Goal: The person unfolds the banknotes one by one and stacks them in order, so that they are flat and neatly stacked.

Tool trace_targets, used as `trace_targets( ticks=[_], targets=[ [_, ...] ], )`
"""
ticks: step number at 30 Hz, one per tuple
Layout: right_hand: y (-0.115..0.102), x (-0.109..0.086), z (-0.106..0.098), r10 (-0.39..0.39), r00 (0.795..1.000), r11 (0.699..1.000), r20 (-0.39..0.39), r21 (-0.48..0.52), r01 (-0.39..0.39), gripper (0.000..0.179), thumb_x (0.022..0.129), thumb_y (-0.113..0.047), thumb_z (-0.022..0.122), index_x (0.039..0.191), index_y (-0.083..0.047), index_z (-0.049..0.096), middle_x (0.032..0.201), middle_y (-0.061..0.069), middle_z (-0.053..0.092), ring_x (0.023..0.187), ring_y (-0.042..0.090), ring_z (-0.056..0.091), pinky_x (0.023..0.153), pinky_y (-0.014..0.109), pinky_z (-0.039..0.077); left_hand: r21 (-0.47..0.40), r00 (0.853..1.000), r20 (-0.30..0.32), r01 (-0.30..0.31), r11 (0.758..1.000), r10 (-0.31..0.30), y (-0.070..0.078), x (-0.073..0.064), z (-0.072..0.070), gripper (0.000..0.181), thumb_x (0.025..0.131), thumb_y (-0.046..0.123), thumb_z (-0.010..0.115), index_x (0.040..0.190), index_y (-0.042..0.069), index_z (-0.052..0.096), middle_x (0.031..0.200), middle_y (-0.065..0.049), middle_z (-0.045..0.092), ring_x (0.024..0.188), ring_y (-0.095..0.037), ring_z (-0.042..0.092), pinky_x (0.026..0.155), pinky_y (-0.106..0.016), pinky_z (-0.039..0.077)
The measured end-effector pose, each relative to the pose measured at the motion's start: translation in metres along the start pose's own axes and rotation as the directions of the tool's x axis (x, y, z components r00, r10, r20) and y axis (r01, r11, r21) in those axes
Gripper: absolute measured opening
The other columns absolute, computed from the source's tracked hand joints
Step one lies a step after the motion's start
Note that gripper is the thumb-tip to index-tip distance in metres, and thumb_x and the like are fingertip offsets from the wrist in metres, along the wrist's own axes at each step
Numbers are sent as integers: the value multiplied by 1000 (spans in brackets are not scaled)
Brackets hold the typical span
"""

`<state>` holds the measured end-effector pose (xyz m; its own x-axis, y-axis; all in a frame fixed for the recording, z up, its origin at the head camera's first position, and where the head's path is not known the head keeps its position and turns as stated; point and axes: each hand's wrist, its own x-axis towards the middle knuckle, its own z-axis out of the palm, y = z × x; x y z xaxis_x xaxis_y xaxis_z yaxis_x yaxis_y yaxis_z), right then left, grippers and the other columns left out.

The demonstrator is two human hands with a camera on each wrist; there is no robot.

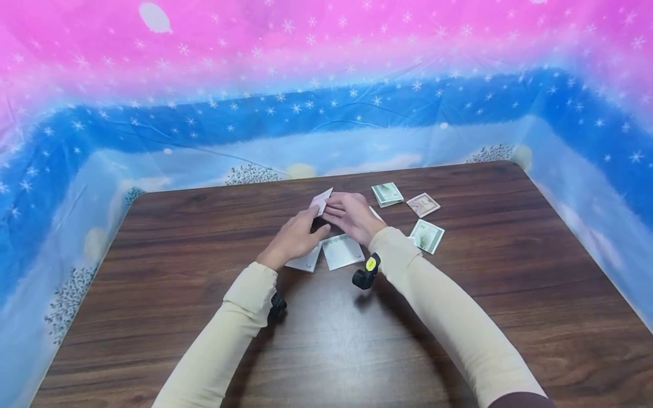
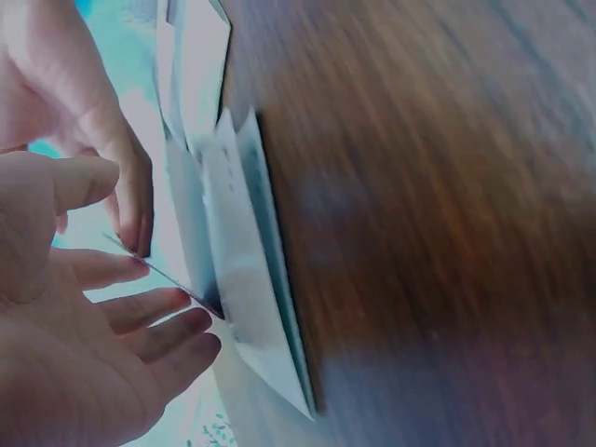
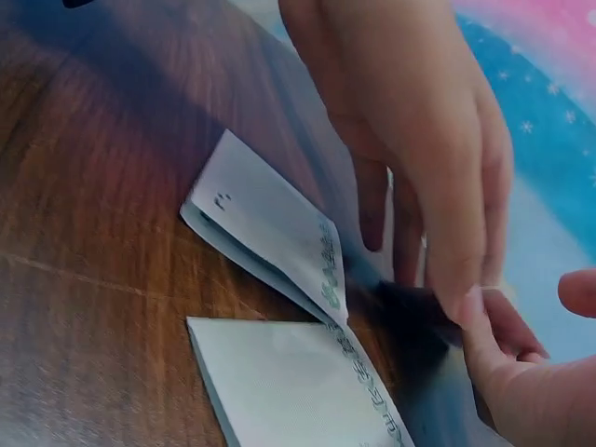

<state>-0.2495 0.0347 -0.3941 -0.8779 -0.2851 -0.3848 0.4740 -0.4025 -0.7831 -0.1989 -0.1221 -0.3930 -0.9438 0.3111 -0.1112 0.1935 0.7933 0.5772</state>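
From here I make out one small paper note (image 1: 322,202), whitish with a pink tint, partly covered. It is held tilted over the desk (image 1: 459,340), just in from the middle of the far edge, one corner pointing toward that edge. From the left wrist I see it nearly edge-on, thin and straight.

Both arms (image 1: 219,334) (image 1: 454,317) reach forward, left fingers (image 2: 156,309) loosely extended.
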Motion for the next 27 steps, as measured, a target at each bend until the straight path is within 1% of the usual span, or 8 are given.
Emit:
trace_targets(
  ticks=[4,7,9,12,15,19,22,27],
  targets=[
    [1,-5,0,-18,999,1000,47,8,18,52,99,5,46,151,7,37,148,28,45,138,37,45,113,41,41,-44,999,-17,-31,999,30,4,-4,-1,69,106,36,48,160,1,21,160,-22,32,148,-36,30,119,-52,28],
    [0,-12,-1,-34,997,999,76,-6,34,50,100,3,45,150,6,39,147,27,47,137,36,47,112,40,42,-77,997,-50,-59,995,56,9,-8,-2,68,106,36,50,159,3,24,159,-20,36,145,-34,36,117,-52,32],
    [-1,-17,-2,-40,995,999,92,-30,43,49,100,1,47,149,4,41,145,26,49,134,34,49,107,37,46,-99,995,-82,-69,993,61,12,-11,-3,66,106,38,51,158,4,29,155,-18,42,140,-33,43,113,-52,37],
    [-3,-27,-2,-46,993,996,108,-76,54,47,101,-4,49,148,2,45,142,22,52,129,30,53,95,29,51,-132,990,-133,-73,988,55,18,-17,-3,64,104,43,53,155,6,38,147,-16,53,130,-31,54,105,-51,45],
    [-4,-38,-5,-55,990,992,127,-106,69,46,102,-6,50,147,1,47,140,20,54,122,27,55,87,25,52,-173,984,-171,-70,982,40,23,-24,-1,61,104,48,52,151,9,45,141,-13,58,126,-29,57,103,-49,47],
    [-6,-53,-9,-90,983,986,162,-124,111,45,101,-5,49,146,3,47,135,19,56,114,24,58,100,34,50,-236,980,-198,-65,970,17,30,-33,-1,60,103,53,50,147,12,51,141,-11,59,128,-27,56,106,-47,46],
    [-6,-66,-11,-126,973,977,191,-147,156,45,101,-4,51,145,5,47,132,19,58,112,22,61,109,40,45,-296,977,-211,-65,953,1,36,-40,-1,57,103,52,50,143,12,56,138,-8,62,124,-25,60,103,-45,48],
    [-4,-87,-16,-155,958,964,242,-176,200,45,100,-3,54,144,7,48,131,19,60,114,22,62,109,42,45,-400,968,-250,-89,912,-15,43,-50,0,46,103,46,55,132,12,66,123,-4,71,113,-19,67,99,-41,52]
  ],
)
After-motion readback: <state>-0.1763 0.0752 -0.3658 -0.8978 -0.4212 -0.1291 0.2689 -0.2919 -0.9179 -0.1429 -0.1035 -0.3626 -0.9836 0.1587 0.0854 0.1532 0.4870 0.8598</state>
